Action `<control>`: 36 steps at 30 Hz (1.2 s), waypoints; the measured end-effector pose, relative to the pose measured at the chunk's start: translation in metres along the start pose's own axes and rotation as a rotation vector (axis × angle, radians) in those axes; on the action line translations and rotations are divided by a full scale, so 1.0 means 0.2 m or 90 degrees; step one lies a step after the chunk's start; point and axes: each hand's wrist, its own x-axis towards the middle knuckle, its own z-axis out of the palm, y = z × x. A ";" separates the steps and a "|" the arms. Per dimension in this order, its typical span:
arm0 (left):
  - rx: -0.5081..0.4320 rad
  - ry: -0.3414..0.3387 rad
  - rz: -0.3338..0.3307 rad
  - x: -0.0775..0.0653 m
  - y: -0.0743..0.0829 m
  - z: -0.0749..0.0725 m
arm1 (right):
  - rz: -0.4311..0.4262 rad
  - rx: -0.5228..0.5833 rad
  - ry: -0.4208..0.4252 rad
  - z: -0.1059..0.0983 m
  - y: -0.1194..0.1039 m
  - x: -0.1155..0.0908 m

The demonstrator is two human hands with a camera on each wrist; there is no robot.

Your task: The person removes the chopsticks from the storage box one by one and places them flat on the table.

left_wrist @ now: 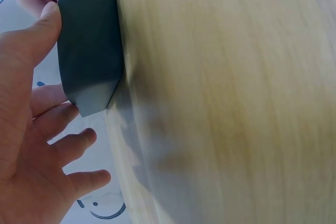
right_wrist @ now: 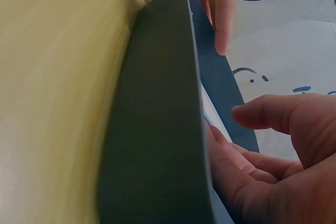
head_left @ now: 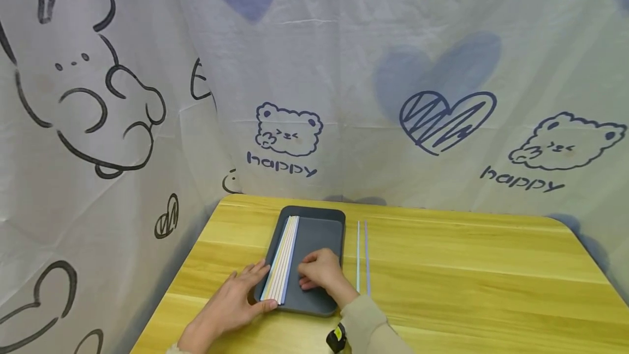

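Observation:
A dark grey rectangular tray lies on the table, with a row of several long thin sticks along its left side, in white, yellow and blue. My left hand is at the tray's near-left corner, thumb at the sticks' near ends and fingers by the left rim. In the left wrist view this hand's other fingers are spread apart. Over the tray, just right of the row, is my right hand, its fingers loosely bent. The right wrist view shows the right thumb apart from its fingers, with nothing seen between them.
To the right of the tray, a light blue stick and a purple stick lie side by side on the wood-grain table. A white cloth with bear and heart drawings hangs behind the table and along its left. A dark strap is on the right wrist.

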 end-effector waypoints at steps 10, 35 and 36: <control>0.002 0.000 -0.001 0.00 0.00 0.00 | 0.006 -0.017 0.004 0.04 0.02 0.03; 0.007 0.005 0.022 0.00 -0.01 0.00 | 0.020 -0.042 -0.014 0.14 0.02 0.04; 0.010 0.006 0.023 0.00 -0.01 0.00 | 0.018 -0.040 -0.012 0.14 0.02 0.04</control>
